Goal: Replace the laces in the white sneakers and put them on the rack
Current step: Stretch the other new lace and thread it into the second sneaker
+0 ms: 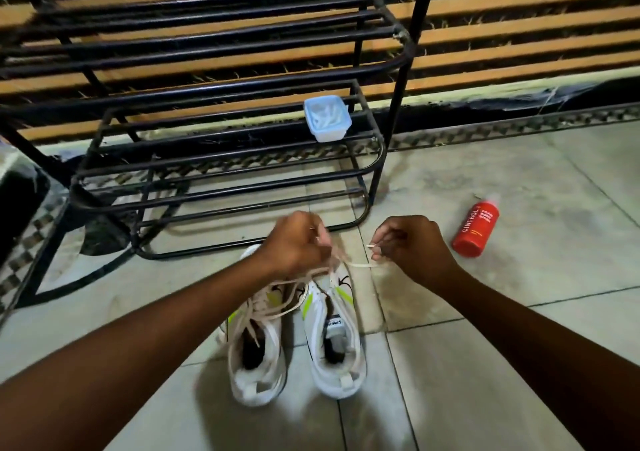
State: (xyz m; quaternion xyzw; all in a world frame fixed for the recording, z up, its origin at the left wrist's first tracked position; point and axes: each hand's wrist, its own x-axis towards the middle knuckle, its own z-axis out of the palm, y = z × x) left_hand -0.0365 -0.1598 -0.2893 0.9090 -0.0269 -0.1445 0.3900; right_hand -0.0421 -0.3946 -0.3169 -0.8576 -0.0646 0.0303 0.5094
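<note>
On pale tiled floor (485,346), black rack (221,160), slatted wall (519,35)

Two sneakers (294,340); two hands (294,244); one rack (221,187); one bottle (476,229); one tub (327,118)

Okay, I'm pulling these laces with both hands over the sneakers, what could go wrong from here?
1. The lace is stretched between your left hand and right hand; a hard pull could tip the left sneaker.
2. Loose loops lie across both shoes and may snag the right sneaker.
3. The red bottle lies on the floor near your right hand; a wide swing might knock it rolling.
</note>
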